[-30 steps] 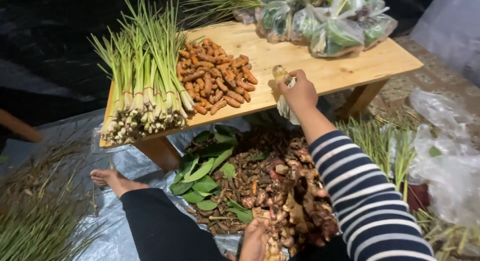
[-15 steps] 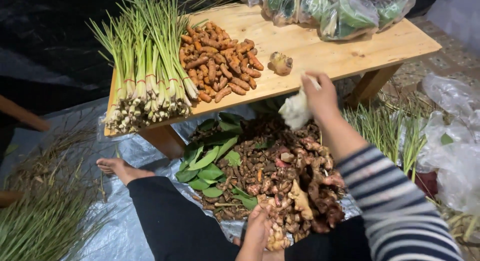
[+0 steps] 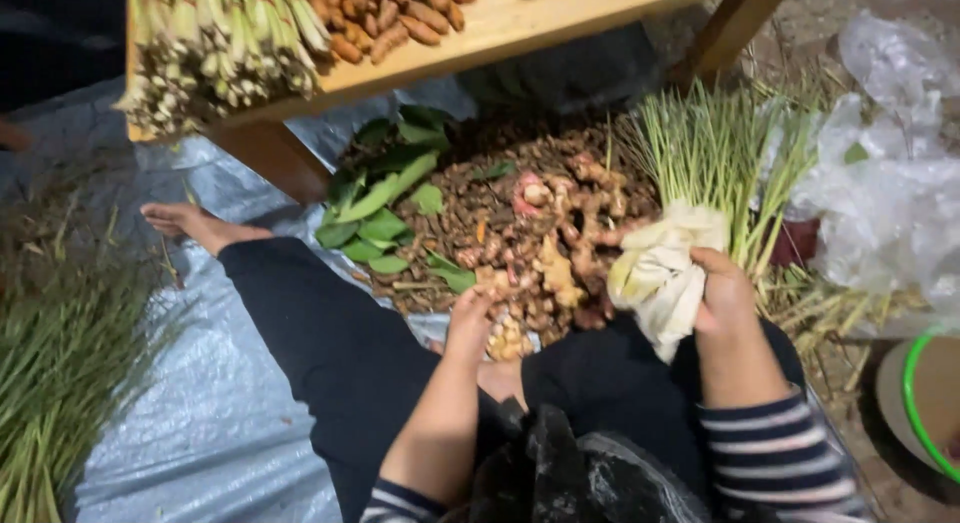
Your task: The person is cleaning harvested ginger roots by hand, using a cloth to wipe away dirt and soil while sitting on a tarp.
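Withdrawn from the counter's near edge since the earlier frames, the right hand (image 3: 722, 301) now sits low, just above the lap, its grip pressed together around a crumpled pale cloth (image 3: 660, 273). That cloth hangs in front of the root heap, just beside a bunch of lemongrass (image 3: 715, 158) lying on the ground.

Left hand (image 3: 472, 318) reaches into the heap of ginger and galangal roots (image 3: 530, 223); fingers curl down onto a pale piece at the heap's near side, but whether they pinch it cannot be told.

Green leaves (image 3: 385, 198) lie at the heap's left margin. A bare foot (image 3: 185, 223) rests on the grey plastic sheet (image 3: 220, 423) covering the ground.

On the wooden counter (image 3: 520, 28), trimmed lemongrass stalks (image 3: 215, 48) occupy the left end, with orange turmeric roots (image 3: 395, 13) touching them. Clear plastic bags (image 3: 885, 198) lie at far right.
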